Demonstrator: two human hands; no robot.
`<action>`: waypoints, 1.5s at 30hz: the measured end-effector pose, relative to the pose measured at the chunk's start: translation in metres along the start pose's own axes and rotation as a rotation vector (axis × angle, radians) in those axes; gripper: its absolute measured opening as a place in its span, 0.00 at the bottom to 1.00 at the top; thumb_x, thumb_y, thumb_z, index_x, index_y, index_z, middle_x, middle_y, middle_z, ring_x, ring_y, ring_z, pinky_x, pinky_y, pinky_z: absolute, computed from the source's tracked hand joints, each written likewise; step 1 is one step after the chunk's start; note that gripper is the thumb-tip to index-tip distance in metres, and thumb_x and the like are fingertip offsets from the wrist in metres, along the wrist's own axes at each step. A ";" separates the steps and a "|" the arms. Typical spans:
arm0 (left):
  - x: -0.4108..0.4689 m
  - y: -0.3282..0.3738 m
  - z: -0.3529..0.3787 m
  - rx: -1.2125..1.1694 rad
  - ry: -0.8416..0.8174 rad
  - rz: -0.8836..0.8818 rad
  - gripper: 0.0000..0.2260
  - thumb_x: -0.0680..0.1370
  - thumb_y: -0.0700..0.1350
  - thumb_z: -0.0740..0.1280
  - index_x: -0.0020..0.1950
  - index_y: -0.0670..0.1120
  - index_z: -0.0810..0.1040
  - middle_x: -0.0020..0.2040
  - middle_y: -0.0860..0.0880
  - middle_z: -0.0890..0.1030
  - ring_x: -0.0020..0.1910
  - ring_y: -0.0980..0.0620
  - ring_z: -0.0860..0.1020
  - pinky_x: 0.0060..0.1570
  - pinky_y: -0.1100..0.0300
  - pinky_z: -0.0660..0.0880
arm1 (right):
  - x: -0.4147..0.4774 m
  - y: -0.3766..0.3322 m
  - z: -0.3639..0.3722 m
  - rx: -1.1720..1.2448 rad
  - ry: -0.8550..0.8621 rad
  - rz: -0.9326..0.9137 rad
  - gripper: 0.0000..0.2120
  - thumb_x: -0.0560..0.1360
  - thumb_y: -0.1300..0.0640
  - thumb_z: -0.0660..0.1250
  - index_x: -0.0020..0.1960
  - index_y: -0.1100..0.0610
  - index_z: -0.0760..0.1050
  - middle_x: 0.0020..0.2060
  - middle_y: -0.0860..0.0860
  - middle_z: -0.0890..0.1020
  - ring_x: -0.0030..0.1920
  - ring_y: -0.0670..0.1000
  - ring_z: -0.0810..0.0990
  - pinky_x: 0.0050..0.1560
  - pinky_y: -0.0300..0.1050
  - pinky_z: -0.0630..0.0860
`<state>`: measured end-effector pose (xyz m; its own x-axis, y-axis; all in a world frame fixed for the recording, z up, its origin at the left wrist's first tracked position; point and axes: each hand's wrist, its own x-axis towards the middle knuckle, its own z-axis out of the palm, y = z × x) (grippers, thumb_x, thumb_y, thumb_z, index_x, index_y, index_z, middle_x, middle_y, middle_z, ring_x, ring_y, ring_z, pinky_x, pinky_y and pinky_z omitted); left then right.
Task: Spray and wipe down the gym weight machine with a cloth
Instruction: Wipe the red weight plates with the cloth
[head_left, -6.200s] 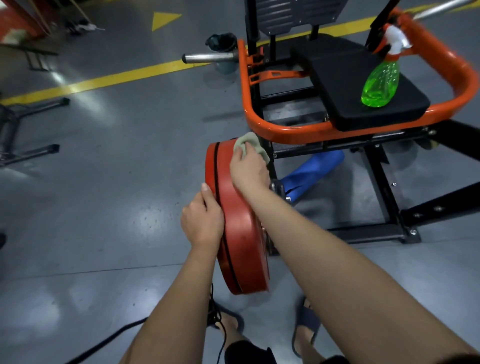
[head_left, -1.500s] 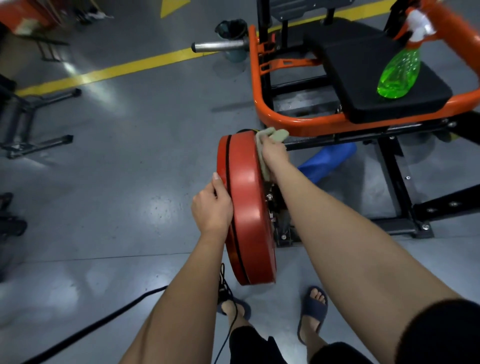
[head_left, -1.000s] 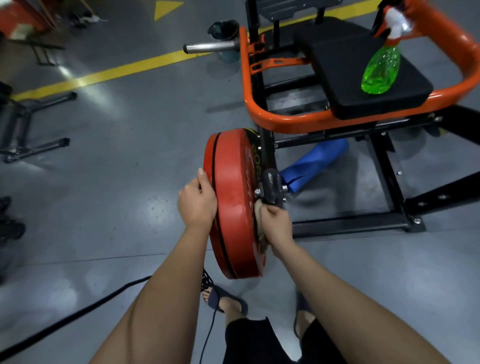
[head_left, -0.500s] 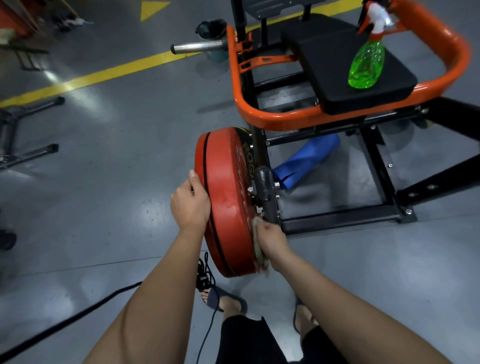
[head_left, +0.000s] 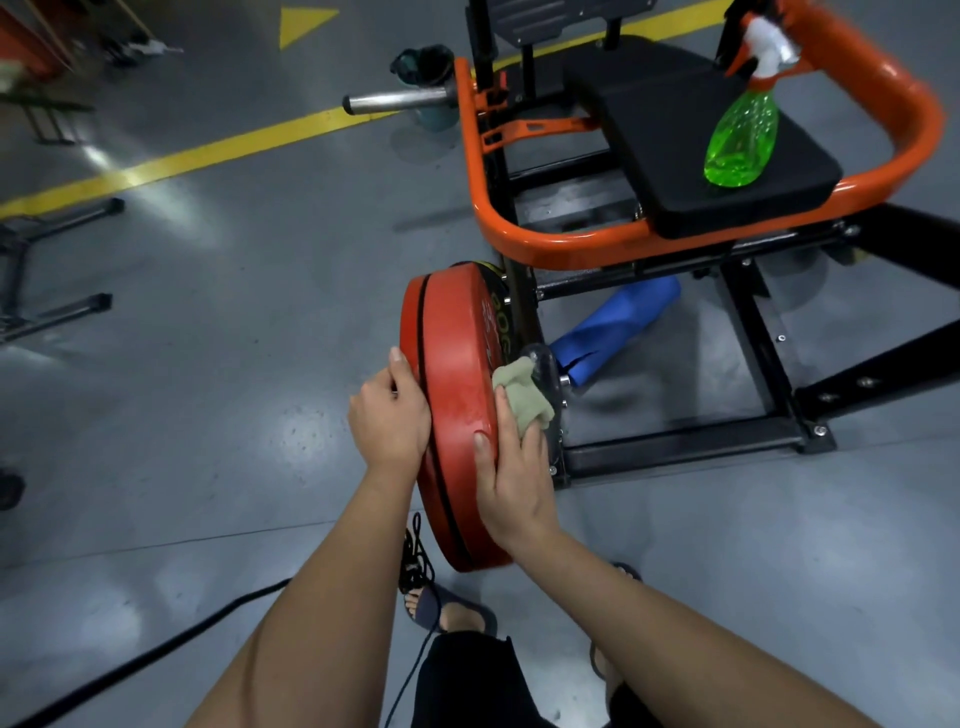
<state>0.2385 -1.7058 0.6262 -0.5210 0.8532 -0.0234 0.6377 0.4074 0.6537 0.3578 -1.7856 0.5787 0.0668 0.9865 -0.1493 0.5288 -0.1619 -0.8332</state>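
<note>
A red weight plate (head_left: 457, 395) stands on edge on the weight machine's peg, below the orange frame (head_left: 571, 244). My left hand (head_left: 389, 415) grips the plate's outer rim from the left. My right hand (head_left: 514, 467) holds a pale green cloth (head_left: 522, 392) against the plate's right face, beside the black hub. A green spray bottle (head_left: 743, 140) with a white and orange trigger stands on the machine's black seat pad (head_left: 670, 119), out of both hands' reach.
A rolled blue mat (head_left: 613, 322) lies on the floor under the black base frame (head_left: 685, 441). A chrome bar (head_left: 395, 100) sticks out left. A dark bin (head_left: 426, 67) stands behind it. Black rack legs (head_left: 57, 306) sit at far left; a black cable (head_left: 156, 654) crosses the grey floor.
My right hand with the cloth has slid up the plate's right face from its lower edge toward the hub. My left hand stays on the rim.
</note>
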 end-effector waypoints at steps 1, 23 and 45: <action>0.000 0.000 0.000 0.003 -0.008 -0.006 0.29 0.86 0.56 0.55 0.27 0.46 0.62 0.23 0.49 0.66 0.25 0.48 0.66 0.30 0.53 0.61 | 0.002 0.000 0.002 -0.014 0.023 -0.018 0.36 0.83 0.33 0.40 0.82 0.52 0.57 0.73 0.62 0.67 0.73 0.64 0.66 0.73 0.59 0.65; -0.005 -0.007 0.001 0.011 -0.006 0.050 0.28 0.86 0.56 0.54 0.26 0.50 0.60 0.24 0.51 0.65 0.27 0.47 0.66 0.33 0.53 0.64 | 0.138 -0.049 -0.027 0.355 0.003 0.344 0.26 0.83 0.35 0.52 0.71 0.46 0.76 0.68 0.56 0.78 0.70 0.57 0.73 0.69 0.50 0.68; -0.014 -0.007 0.001 0.011 0.010 0.037 0.28 0.86 0.55 0.54 0.27 0.47 0.60 0.23 0.51 0.63 0.24 0.51 0.62 0.31 0.56 0.59 | 0.009 0.100 0.022 0.267 -0.087 0.364 0.13 0.83 0.52 0.64 0.61 0.52 0.84 0.59 0.52 0.85 0.61 0.52 0.81 0.65 0.43 0.74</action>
<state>0.2417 -1.7198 0.6217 -0.5027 0.8644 0.0078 0.6627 0.3796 0.6456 0.3926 -1.7929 0.4825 0.1310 0.8606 -0.4922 0.2468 -0.5092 -0.8245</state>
